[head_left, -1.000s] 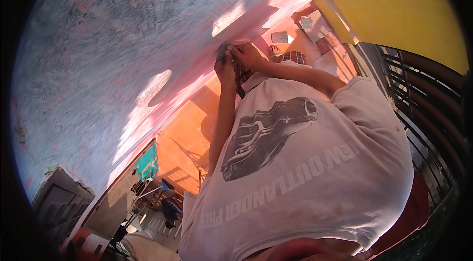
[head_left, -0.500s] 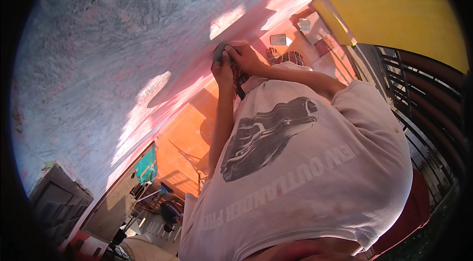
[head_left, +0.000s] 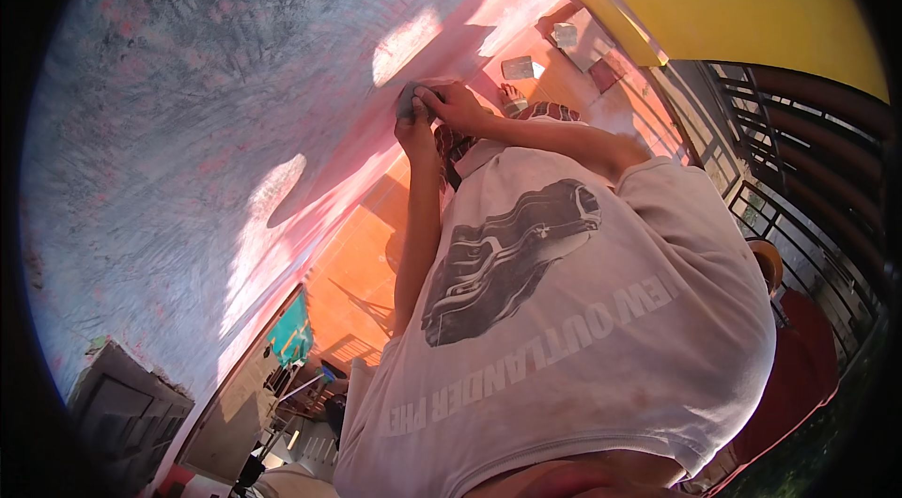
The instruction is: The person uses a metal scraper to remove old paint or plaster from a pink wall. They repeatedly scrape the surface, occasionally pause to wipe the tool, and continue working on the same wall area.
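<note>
My left hand [head_left: 413, 130] and my right hand [head_left: 453, 105] are together near the top centre, both closed on a small grey block [head_left: 406, 100] against or very close to the blue-grey wall [head_left: 188, 94], which has pink patches; exact contact is unclear. My left fingers wrap the block from below, while my right thumb and fingers grip its right side. My forearms reach up across my white printed T-shirt. Checked cloth and my bare foot [head_left: 512, 96] show beyond my hands.
A yellow panel [head_left: 733, 0] fills the upper right, above dark railings [head_left: 799, 150]. Orange floor [head_left: 357, 249] runs beside the wall; flat grey pieces [head_left: 517, 68] lie farther along it. A dark recessed fixture [head_left: 122, 404] sits low on the wall, near a teal cloth [head_left: 289, 334] and clutter.
Both hands and the grey block have shifted slightly left. The view has swung a little, showing more railing at the right. The dark-clad person at lower left is now mostly out of sight.
</note>
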{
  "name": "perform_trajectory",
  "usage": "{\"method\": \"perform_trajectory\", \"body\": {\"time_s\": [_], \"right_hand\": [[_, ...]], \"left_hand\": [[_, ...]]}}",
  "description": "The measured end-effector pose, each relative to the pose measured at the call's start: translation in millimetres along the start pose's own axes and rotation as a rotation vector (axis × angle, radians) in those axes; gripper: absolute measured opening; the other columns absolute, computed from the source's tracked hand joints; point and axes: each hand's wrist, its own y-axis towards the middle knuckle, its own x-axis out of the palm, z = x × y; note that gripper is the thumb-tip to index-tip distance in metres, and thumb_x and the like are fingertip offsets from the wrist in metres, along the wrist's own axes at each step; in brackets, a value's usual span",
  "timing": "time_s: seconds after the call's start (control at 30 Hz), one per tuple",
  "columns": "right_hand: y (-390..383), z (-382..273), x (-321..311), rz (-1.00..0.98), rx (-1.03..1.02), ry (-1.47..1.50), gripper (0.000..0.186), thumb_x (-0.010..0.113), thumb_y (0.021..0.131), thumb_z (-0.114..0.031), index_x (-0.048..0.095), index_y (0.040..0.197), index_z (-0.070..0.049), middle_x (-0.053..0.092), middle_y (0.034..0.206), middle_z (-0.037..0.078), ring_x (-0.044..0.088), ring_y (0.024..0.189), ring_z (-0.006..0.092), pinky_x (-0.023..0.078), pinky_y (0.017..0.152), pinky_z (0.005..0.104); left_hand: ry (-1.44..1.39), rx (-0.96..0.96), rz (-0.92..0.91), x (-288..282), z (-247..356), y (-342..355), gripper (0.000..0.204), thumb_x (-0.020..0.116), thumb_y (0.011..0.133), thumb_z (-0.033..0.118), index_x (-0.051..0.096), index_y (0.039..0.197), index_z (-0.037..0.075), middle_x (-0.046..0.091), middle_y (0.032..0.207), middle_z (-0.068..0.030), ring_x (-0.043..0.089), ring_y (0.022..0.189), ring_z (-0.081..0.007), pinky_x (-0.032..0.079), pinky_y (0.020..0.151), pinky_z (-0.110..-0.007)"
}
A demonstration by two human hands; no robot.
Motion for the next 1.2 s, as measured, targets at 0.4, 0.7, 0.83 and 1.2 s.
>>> {"method": "perform_trajectory", "body": {"time_s": [0.4, 0.7, 0.83, 1.2], "right_hand": [[4.4, 28.0, 4.8, -0.026, 0.082, 0.128, 0.034, 0.054, 0.106, -0.029, 0.071, 0.101, 0.000, 0.067, 0.079, 0.004, 0.059, 0.070, 0.0089, 0.048, 0.059, 0.0271], [9.2, 85.1, 14.0, 0.007, 0.175, 0.371, 0.055, 0.057, 0.103, -0.046, 0.068, 0.081, 0.004, 0.058, 0.064, 0.002, 0.052, 0.057, 0.0096, 0.043, 0.052, 0.0296], [7.7, 68.1, 12.9, 0.020, 0.303, 0.296, 0.054, 0.058, 0.103, -0.044, 0.068, 0.081, 0.003, 0.058, 0.064, 0.002, 0.051, 0.058, 0.0091, 0.041, 0.052, 0.0291], [-0.5, 23.1, 12.4, -0.055, 0.214, 0.363, 0.052, 0.056, 0.104, -0.043, 0.069, 0.082, 0.003, 0.056, 0.063, 0.001, 0.051, 0.058, 0.0091, 0.041, 0.052, 0.0283]], "left_hand": [[0.082, -0.118, -0.015, -7.2, -2.4, 3.6, 0.038, 0.063, 0.102, 0.026, 0.066, 0.124, -0.005, 0.071, 0.101, -0.0081, 0.067, 0.087, -0.0135, 0.056, 0.073, -0.028], [0.238, -0.140, -0.112, -20.6, -16.9, 16.4, 0.040, 0.066, 0.100, 0.029, 0.069, 0.122, -0.004, 0.072, 0.103, -0.0087, 0.069, 0.090, -0.0152, 0.057, 0.073, -0.030], [0.185, -0.156, -0.117, -16.9, -5.9, 10.1, 0.040, 0.066, 0.101, 0.031, 0.069, 0.122, -0.003, 0.072, 0.101, -0.0075, 0.067, 0.091, -0.0146, 0.056, 0.075, -0.030], [0.288, -0.073, -0.046, -16.8, 16.3, 3.8, 0.036, 0.066, 0.100, 0.030, 0.072, 0.113, -0.003, 0.071, 0.093, -0.0054, 0.065, 0.085, -0.0132, 0.054, 0.076, -0.030]]}}
